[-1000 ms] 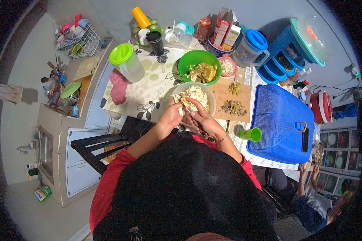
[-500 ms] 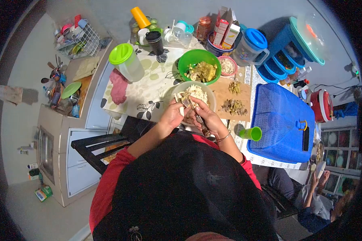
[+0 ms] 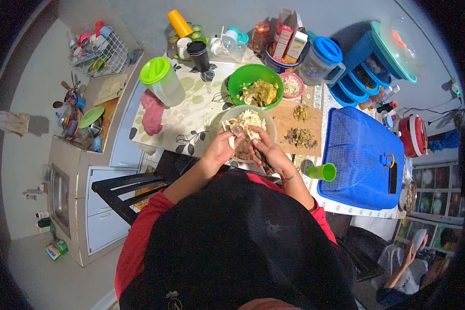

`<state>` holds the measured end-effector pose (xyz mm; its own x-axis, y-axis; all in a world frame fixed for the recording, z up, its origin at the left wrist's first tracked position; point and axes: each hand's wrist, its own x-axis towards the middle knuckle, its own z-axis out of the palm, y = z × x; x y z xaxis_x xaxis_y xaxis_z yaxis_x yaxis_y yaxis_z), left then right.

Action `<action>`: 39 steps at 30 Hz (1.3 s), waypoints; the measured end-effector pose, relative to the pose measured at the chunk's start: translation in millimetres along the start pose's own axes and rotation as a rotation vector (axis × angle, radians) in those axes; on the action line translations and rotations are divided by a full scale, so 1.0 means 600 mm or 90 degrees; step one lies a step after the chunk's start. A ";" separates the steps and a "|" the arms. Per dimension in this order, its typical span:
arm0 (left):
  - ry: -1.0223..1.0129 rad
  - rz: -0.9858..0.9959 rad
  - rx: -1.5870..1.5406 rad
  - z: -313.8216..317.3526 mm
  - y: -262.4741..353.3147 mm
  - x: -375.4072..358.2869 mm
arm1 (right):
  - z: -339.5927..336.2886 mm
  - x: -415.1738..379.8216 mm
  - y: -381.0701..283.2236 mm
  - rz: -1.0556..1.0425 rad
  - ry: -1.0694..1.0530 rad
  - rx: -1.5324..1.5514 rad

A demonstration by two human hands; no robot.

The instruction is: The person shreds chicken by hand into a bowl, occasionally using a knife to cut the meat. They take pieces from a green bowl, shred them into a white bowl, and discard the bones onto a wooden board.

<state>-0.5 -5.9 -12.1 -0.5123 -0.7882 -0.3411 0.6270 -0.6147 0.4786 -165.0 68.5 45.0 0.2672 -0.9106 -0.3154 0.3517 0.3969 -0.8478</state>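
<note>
Our left grip (image 3: 219,150) pinches ragged pale food (image 3: 232,140) above a round translucent bowl (image 3: 273,129)! Our right grip (image 3: 274,156) clasps a dark-handled knife (image 3: 266,164).

Tablecloth (image 3: 204,109): white ground, black and pale olive leaf print. Near bowl (image 3: 274,133) whitish; pieces (image 3: 256,118) inside cream. Bowl behind (image 3: 236,82) bright green, food (image 3: 264,93) in it yellow-brown. Small bowl (image 3: 294,96) pink. Board (image 3: 281,120) tan; scraps (image 3: 301,137) olive to dark brown. Pitcher lids: one lime (image 3: 155,70), one blue (image 3: 329,50). Crumpled cloth (image 3: 152,114) dusty pink. Mesh cover (image 3: 359,160) solid blue, handle (image 3: 390,161) yellow. Cup (image 3: 324,172) lime green. Wearer's sleeves (image 3: 142,227) red, front (image 3: 243,232) black.
</note>
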 end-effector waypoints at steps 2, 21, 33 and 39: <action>0.003 -0.003 0.008 -0.018 -0.002 0.008 | 0.001 -0.002 0.002 -0.011 -0.028 -0.043; 0.115 0.131 0.333 0.014 -0.005 0.002 | -0.008 0.004 0.014 0.096 -0.011 0.088; 0.077 -0.081 0.085 -0.011 -0.005 0.018 | -0.238 -0.031 0.095 -0.011 0.497 -0.221; 0.004 -0.148 0.125 0.032 -0.011 0.008 | -0.327 0.011 0.256 -0.012 0.504 -0.577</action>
<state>-18.2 -5.2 -1.5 -0.6255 -0.6271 -0.4643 0.3667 -0.7615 0.5344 -285.3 100.7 -171.3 -0.4683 -0.8593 -0.2056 -0.4929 0.4472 -0.7464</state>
